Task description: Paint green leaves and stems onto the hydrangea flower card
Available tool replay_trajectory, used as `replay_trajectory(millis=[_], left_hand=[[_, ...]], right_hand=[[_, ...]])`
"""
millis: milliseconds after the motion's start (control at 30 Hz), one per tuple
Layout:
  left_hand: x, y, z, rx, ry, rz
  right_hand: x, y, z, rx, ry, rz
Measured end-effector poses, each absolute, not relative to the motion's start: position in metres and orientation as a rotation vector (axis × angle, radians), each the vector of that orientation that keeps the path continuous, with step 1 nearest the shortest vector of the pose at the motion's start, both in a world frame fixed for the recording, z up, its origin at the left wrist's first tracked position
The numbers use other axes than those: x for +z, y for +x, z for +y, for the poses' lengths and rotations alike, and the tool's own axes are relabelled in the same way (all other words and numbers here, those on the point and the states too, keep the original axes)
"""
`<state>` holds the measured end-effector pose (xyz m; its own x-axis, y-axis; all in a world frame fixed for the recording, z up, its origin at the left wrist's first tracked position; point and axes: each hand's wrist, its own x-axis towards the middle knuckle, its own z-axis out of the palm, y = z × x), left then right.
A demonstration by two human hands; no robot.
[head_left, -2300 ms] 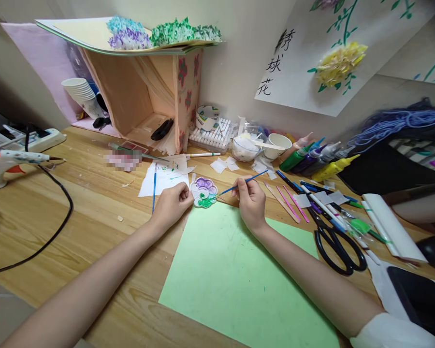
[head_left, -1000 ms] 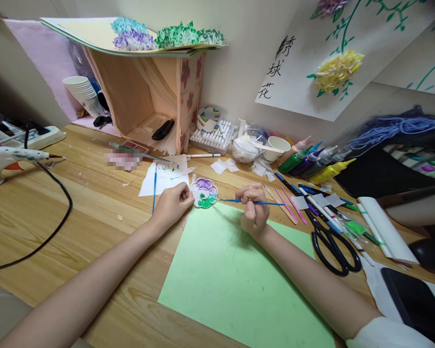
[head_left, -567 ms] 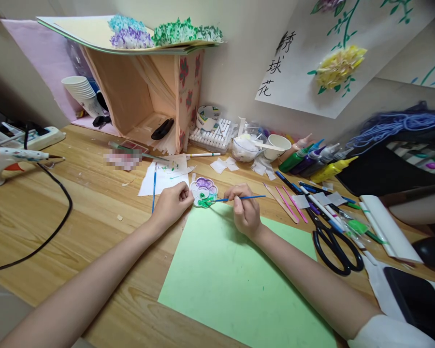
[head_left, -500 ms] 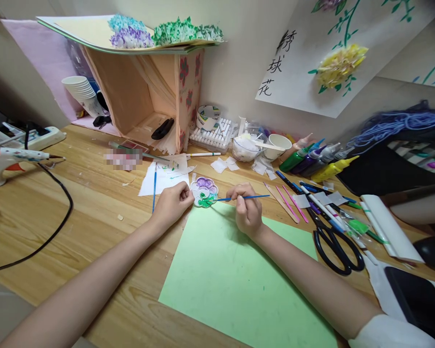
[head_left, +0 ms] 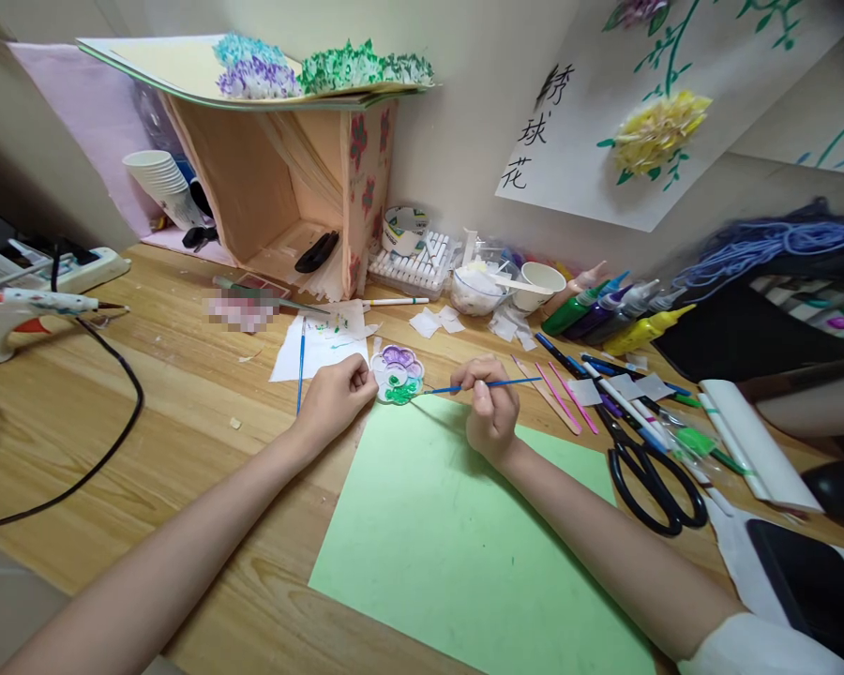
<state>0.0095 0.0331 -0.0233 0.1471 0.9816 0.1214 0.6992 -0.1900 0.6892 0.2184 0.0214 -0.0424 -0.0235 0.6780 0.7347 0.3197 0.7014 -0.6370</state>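
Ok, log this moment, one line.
left hand: curled at palette | right hand: holds blue paintbrush, tip near palette | green paper: lies flat

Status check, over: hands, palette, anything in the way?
Left hand curled at left rim of palette, grip unclear. Right hand holds blue paintbrush, tip by right rim. Purple paint, green paint in wells. Nothing seen blocking the tip.
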Motion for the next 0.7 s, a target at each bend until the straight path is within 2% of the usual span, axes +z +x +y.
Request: replay_trajectory(millis=[333,700], left_hand=[[-0.024,0.008,0.033,0.758,1.899,1.598],[-0.023,0.013,0.038,0.745,1.707,1.663]], right_hand=[[-0.044,0.224,0.031,0.490,-0.965,-1.436],[-0.046,0.226,0.034,0.478,-1.024,-1.314]])
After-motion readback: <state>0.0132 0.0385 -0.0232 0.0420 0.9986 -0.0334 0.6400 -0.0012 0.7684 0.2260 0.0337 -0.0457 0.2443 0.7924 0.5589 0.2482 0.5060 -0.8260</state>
